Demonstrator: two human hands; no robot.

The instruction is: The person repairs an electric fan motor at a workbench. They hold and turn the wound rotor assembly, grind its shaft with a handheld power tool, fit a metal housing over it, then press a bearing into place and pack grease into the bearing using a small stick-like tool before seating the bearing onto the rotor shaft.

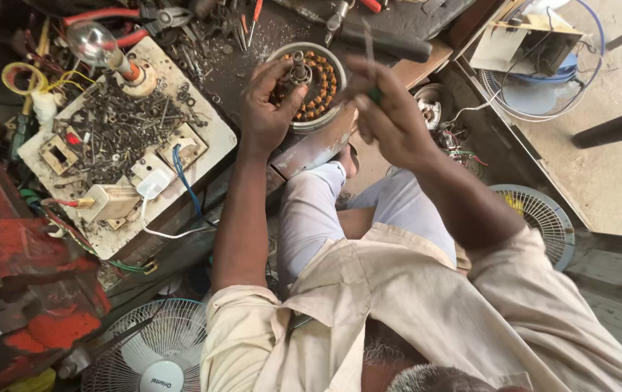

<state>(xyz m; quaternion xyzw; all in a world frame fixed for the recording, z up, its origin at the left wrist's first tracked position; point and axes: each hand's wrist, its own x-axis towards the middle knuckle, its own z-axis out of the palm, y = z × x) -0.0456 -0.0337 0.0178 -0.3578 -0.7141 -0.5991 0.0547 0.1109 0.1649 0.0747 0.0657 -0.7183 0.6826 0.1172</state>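
Observation:
A round metal fan motor (320,86) with copper windings and a centre shaft rests on the workbench edge. My left hand (267,105) grips its left rim, fingers curled over the top. My right hand (389,116) hovers just right of the motor, pinching a thin tool with a green handle (371,69) whose shaft points upward. My knees in light trousers (311,210) sit below the motor.
A white board (202,141) covered with screws, sockets and a bulb lies to the left. Pliers and tools litter the bench top. A red vise (21,283) stands at lower left. Fan guards lie at bottom left (158,348), right (543,218) and top right (543,87).

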